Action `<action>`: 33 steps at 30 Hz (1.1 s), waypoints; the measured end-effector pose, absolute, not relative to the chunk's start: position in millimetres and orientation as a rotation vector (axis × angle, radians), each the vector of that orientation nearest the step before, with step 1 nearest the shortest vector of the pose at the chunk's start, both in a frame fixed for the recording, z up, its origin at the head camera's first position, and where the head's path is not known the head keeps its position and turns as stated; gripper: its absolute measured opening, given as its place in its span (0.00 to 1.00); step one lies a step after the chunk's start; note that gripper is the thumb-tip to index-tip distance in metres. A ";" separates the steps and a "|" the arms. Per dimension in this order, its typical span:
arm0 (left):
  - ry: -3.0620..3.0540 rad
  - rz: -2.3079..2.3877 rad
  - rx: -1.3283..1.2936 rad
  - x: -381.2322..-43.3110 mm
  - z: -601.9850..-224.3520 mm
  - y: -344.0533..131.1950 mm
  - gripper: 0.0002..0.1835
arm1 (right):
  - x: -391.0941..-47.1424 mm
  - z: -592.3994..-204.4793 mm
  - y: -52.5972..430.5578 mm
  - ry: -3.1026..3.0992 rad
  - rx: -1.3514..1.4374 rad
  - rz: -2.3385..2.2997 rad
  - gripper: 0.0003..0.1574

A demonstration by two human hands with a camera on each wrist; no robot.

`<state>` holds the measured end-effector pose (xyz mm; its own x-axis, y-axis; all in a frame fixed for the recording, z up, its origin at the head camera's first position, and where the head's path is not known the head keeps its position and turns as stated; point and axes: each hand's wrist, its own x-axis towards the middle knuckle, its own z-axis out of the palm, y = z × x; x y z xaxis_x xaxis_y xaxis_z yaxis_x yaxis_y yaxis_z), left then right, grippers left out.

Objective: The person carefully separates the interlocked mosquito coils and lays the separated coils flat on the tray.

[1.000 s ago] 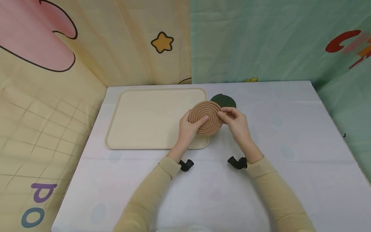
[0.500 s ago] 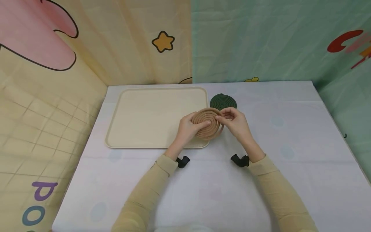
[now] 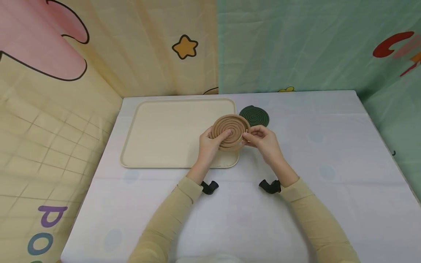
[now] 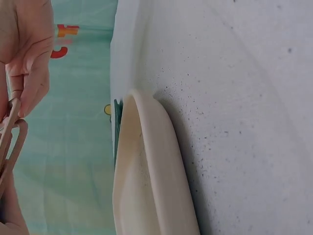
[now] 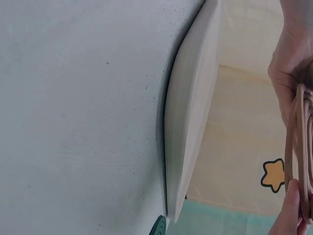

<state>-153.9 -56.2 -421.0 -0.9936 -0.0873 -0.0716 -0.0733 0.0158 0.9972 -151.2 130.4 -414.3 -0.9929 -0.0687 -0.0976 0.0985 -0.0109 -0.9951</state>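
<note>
Between both hands, above the right end of the tray, is a tan mosquito coil (image 3: 227,122), a flat spiral tilted toward the head camera. My left hand (image 3: 206,149) grips its left side, thumb across the centre. At the right edge my right hand (image 3: 267,146) pinches the outer turn with thumb and fingertips. In the right wrist view the tan coil (image 5: 302,147) shows strands standing apart from one another. A gap between the turns also shows on the coil (image 4: 17,142) in the left wrist view. A dark green coil (image 3: 254,117) lies flat on the table behind the hands.
A cream rectangular tray (image 3: 164,135) lies on the left half of the white-covered table (image 3: 329,153). Black curved pieces (image 3: 210,187) are worn at both wrists. Printed curtains (image 3: 279,47) stand at the back and along both sides.
Outer turns of the tan coil have come apart from the rest of the flat spiral. Both hands dipped toward the person with it, then rose again, now slightly further left.
</note>
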 end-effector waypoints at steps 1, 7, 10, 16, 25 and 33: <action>-2.225 -2.188 0.166 -154.0 -421.7 -56.4 0.22 | -151.0 -414.3 130.3 2.137 0.020 -2.145 0.11; -2.376 -2.091 0.001 -153.8 -423.0 -60.1 0.21 | -153.4 -410.2 135.1 2.465 -0.119 -1.912 0.19; -2.541 -1.987 -0.103 -153.2 -421.9 -60.4 0.21 | -154.7 -404.9 137.2 2.638 -0.210 -1.732 0.19; -2.641 -1.969 -0.167 -154.0 -421.8 -60.3 0.23 | -154.9 -400.9 137.0 2.710 -0.247 -1.621 0.15; -2.439 -2.240 0.027 -154.2 -424.0 -65.3 0.28 | -153.3 -408.6 132.9 2.432 -0.104 -1.891 0.20; -2.628 -2.118 -0.078 -155.4 -419.7 -72.8 0.17 | -154.1 -402.1 135.5 2.549 -0.257 -1.685 0.19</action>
<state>-155.4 -72.8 -419.7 -0.9716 0.1811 -0.1522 -0.1102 0.2227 0.9686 -154.1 135.5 -402.1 -0.9831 -0.1804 0.0296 -0.0979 0.3830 -0.9185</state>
